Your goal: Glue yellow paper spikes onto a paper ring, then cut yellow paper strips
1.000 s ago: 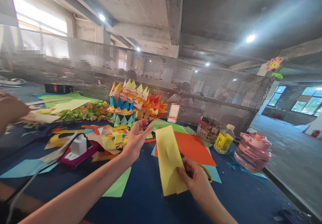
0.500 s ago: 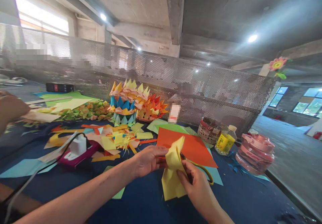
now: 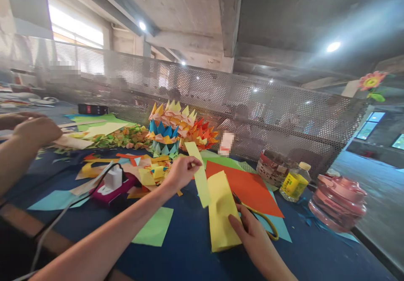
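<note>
My left hand [image 3: 184, 172] pinches a narrow pale-yellow paper strip [image 3: 201, 182] near its upper part, and the strip hangs slanting down from the fingers. My right hand [image 3: 249, 226] grips the right edge of a folded yellow paper [image 3: 222, 211], thumb on top. The strip's lower end is close beside that paper's left edge. Scissors with a yellow handle [image 3: 274, 227] show behind my right hand; whether its fingers touch them I cannot tell. An orange-red sheet [image 3: 249, 186] lies just beyond, and a light green sheet [image 3: 154, 227] lies under my left forearm.
Folded paper crowns [image 3: 164, 131] stand at the back. Paper scraps [image 3: 148, 173] surround a purple power strip [image 3: 110, 190] with a white plug and cables. To the right are a woven basket [image 3: 269, 167], a yellow-labelled bottle [image 3: 295, 182] and a pink jug [image 3: 337, 205]. Another person's hand [image 3: 38, 129] is at far left.
My left hand has moved up and left, drawing the strip away from the yellow paper, which now lies flatter in my right hand. The view has turned slightly left.
</note>
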### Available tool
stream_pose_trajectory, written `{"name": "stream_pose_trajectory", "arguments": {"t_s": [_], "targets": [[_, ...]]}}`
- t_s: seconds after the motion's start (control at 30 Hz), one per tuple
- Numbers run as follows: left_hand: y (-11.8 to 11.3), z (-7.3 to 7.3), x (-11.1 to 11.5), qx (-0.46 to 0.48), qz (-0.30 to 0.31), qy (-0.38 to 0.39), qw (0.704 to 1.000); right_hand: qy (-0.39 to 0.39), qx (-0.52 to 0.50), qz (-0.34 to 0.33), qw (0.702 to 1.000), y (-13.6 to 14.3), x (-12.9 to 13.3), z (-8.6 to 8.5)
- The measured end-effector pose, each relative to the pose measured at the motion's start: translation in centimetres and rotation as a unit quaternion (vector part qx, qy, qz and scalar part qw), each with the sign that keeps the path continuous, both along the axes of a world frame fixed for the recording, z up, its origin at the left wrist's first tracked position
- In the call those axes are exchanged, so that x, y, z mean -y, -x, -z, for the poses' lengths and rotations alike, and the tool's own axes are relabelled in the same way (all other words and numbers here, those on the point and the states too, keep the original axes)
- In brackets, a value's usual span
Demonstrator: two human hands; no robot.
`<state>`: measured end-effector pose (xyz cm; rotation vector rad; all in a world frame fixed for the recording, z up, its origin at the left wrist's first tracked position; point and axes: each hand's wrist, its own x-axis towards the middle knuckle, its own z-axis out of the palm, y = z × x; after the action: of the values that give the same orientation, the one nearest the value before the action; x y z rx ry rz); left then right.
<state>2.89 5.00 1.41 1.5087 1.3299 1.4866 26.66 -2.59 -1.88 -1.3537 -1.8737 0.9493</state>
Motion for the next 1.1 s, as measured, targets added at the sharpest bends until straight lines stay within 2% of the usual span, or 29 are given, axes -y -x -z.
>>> {"name": "stream_pose_trajectory", "arguments": {"t_s": [0.13,0.3,0.47,0.63,0.73,0.8,0.87,0.97,1.1], "targets": [[4.0,-1.1,-1.2,-0.118,-0.128,0.005,0.985,-0.036,0.055,0.017,0.998,-0.2,-0.5,0.1],[7.7,-1.1,-1.6,-0.224,-0.222,0.066,0.947,-0.025,0.043,0.012,0.999,-0.5,-0.5,0.1],[8.9,-0.8,-1.3,-0.262,-0.264,0.127,0.919,-0.022,-0.010,-0.001,1.000,-0.6,-0.7,0.4],[8.1,-1.9,-0.5,-0.235,-0.251,0.117,0.932,-0.025,-0.079,-0.006,0.997,-0.6,-0.7,0.1],[5.8,-1.9,-0.1,-0.183,-0.168,0.087,0.965,-0.036,-0.110,0.009,0.993,-0.6,-0.6,-0.3],[3.5,-1.3,0.2,-0.132,-0.060,0.075,0.987,-0.044,-0.133,0.014,0.990,-0.6,-0.5,-0.6],[1.1,-0.5,0.7,-0.073,0.067,0.090,0.991,-0.041,-0.160,0.007,0.986,-0.6,-0.3,-0.8],[-1.4,0.5,1.9,0.014,0.240,0.114,0.964,-0.022,-0.204,-0.006,0.979,-0.5,-0.1,-1.0],[-2.7,1.0,3.3,0.097,0.376,0.108,0.915,0.011,-0.255,-0.006,0.967,-0.3,0.1,-1.0]]}}
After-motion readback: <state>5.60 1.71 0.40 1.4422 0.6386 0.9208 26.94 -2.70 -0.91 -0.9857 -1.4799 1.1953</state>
